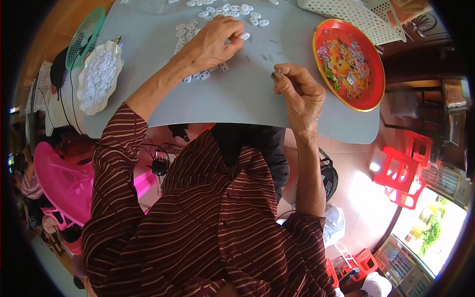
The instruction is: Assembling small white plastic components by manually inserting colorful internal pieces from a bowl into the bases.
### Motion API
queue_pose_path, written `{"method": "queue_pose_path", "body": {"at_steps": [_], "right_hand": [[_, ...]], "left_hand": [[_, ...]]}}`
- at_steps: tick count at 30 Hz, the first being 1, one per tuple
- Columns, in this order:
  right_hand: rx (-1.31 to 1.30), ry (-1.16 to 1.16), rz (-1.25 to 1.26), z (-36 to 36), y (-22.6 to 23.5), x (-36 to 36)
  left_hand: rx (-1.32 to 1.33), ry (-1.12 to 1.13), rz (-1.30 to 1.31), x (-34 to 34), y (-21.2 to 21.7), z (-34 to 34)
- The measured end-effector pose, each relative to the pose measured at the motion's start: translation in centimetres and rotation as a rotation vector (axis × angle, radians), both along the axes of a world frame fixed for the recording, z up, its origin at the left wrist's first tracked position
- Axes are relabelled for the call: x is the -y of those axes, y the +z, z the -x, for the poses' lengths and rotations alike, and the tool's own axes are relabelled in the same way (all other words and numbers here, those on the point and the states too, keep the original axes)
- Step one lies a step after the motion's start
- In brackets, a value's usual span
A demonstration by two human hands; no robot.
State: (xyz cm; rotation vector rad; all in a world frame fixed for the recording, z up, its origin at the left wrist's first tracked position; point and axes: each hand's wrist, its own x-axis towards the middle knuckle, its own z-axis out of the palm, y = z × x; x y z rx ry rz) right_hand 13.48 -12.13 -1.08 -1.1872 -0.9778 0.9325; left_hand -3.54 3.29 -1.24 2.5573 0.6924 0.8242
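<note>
My left hand [213, 43] reaches over the grey table [198, 106], thumb and forefinger pinched on a small white oval plastic piece [244, 36]. More such pieces, with dark holes in them, lie in rows under and beside that hand, and a loose cluster [232, 10] lies beyond it. To the right, my right hand [301, 94] is raised near the table's front edge. Its thumb and forefinger close on a small thin metal pin [279, 72]. Several similar metal pins [268, 58] are scattered on the tabletop between the hands.
A scalloped white dish [118, 79] heaped with white pieces sits at the left, by a green mesh basket [79, 37]. On the right is a red, gold-rimmed tray [382, 86] holding small metal pieces. Behind it stands a white perforated basket [356, 17]. Red stools [398, 171] are on the floor.
</note>
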Motion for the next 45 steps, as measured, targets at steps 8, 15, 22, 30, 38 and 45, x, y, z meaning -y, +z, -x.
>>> {"method": "queue_pose_path", "body": {"at_steps": [8, 15, 22, 30, 38, 45], "right_hand": [[-0.022, -0.069, -0.018, 0.0, 0.2, 0.0], [-0.054, -0.005, -0.069, 0.0, 0.0, 0.1], [-0.059, 0.005, -0.065, -0.1, 0.0, 0.2], [0.012, 0.010, -0.045, 0.0, 0.1, 0.2], [0.039, -0.022, -0.020, 0.0, 0.2, 0.3], [0.008, 0.007, -0.058, 0.1, 0.4, 0.3]], "left_hand": [[0.043, -0.061, 0.903, 3.8, 3.6, -1.8], [-0.011, -0.152, 1.002, 4.2, 3.9, -2.6], [-0.081, -0.238, 0.823, 3.3, 3.3, -2.7], [-0.286, -0.373, 0.577, 2.4, 4.8, -3.0], [-0.298, -0.490, 0.594, 1.7, 4.7, -3.3], [-0.256, -0.499, 0.615, 1.9, 4.3, -3.3]]}}
